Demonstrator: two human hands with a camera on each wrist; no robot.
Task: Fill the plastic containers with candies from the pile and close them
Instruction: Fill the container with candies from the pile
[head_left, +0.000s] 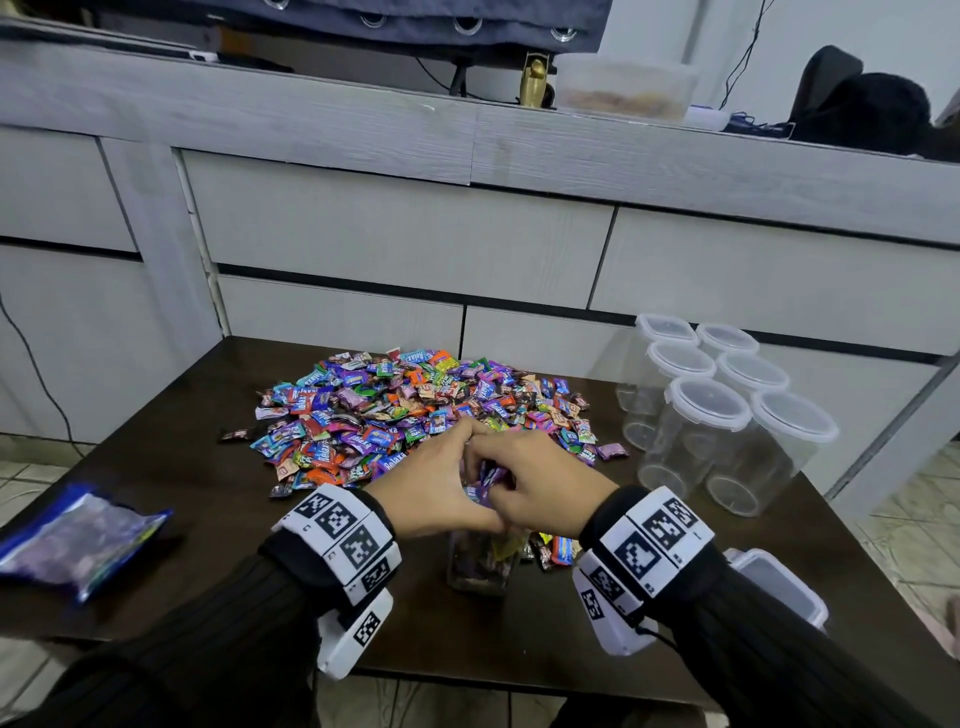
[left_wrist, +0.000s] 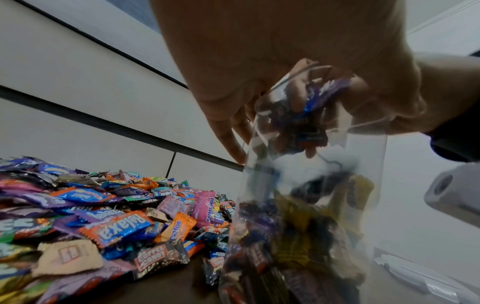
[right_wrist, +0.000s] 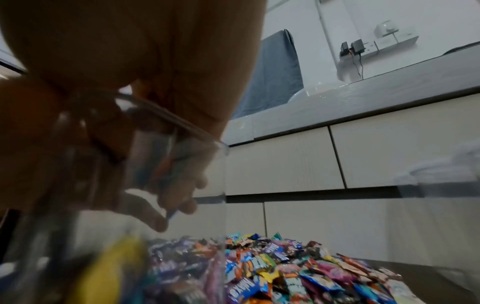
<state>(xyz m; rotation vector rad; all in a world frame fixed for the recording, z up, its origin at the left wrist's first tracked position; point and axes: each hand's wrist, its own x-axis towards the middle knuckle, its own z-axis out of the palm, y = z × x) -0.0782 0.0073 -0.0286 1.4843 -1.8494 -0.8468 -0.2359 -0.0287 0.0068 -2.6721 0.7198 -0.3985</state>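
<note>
Blue bag (head_left: 78, 540) lies at lower left on the table (head_left: 208, 467). Candy pile (head_left: 415, 410) is in centre. Left hand (head_left: 431, 488) and right hand (head_left: 545, 483), both cupped round candies (head_left: 488, 478), meet over open container (head_left: 480, 564), centre-low. Closed empty containers (head_left: 722, 410) stand at right; a lid (head_left: 779, 587) at lower right.

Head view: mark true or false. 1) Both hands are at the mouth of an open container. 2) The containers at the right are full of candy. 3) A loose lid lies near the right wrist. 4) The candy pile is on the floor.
1) True: left hand and right hand hold candies over the open container.
2) False: the lidded containers look empty.
3) True: the lid lies on the table.
4) False: the candy pile is on the table.
</note>
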